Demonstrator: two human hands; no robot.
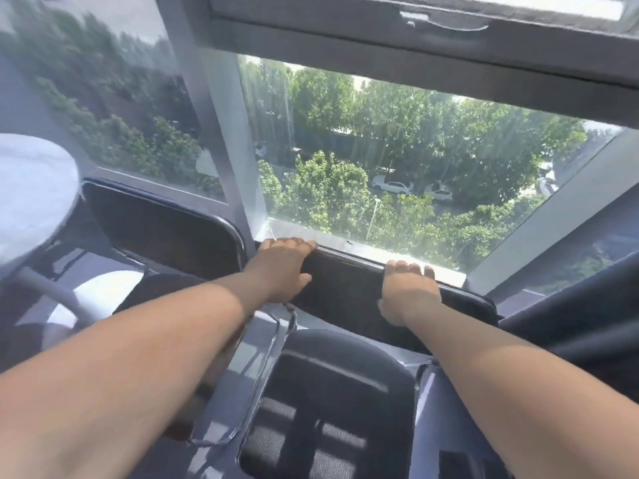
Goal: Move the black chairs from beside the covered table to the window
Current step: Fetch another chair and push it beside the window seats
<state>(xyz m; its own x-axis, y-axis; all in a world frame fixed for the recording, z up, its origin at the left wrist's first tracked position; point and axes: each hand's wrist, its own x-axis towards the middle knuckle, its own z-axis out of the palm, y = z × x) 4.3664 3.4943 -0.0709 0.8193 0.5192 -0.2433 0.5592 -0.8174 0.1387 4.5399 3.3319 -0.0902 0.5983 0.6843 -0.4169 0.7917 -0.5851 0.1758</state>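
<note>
Bare forearms (pixel 138 357) stretch over the black chair's seat (pixel 332 402); beyond, the left grip (pixel 281 267) and right grip (pixel 408 288) clench its backrest (pixel 345 305) top, right by the window (pixel 415 160). Pushed further, it could knock the glass or clip the second black chair (pixel 162 226) alongside.

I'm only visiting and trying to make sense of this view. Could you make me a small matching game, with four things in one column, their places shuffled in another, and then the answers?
Things:
1. left hand
2. other black chair
3. round white table
4. white cars

Places:
A. outside, seen through the window
B. at the far left edge of the view
C. gripping the top of the held chair backrest
D. left of the held chair, back toward the window

Pairs: 1-C, 2-D, 3-B, 4-A
</note>
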